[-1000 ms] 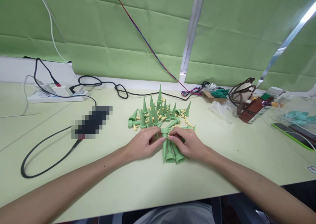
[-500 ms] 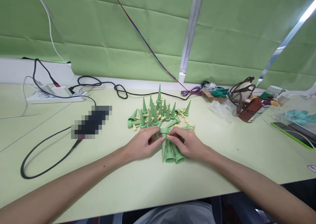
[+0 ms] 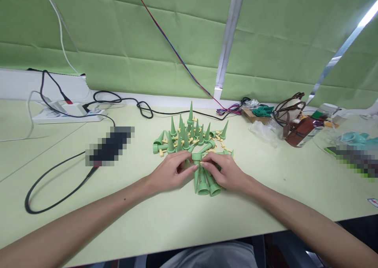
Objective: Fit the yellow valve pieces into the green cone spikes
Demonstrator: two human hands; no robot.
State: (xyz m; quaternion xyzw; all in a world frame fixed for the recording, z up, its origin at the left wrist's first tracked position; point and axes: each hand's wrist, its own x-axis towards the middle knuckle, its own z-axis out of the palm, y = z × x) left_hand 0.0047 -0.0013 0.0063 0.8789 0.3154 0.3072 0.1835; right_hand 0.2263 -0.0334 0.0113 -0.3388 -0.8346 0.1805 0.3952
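Only the tip of the held green cone point(image 3: 196, 177) moves a tiny bit since the earlier frame, and sits a little higher; both hands stay put, so the work looks slow and careful, with no big step done. Left hand point(image 3: 173, 169) pinches the cone near its wide end; right hand point(image 3: 226, 168) seems to pinch a small yellow piece point(image 3: 201, 164) at the cone's right side; two loose cones point(image 3: 203, 188) lie just right of the held cone; standing cones point(image 3: 186, 142) are behind it.
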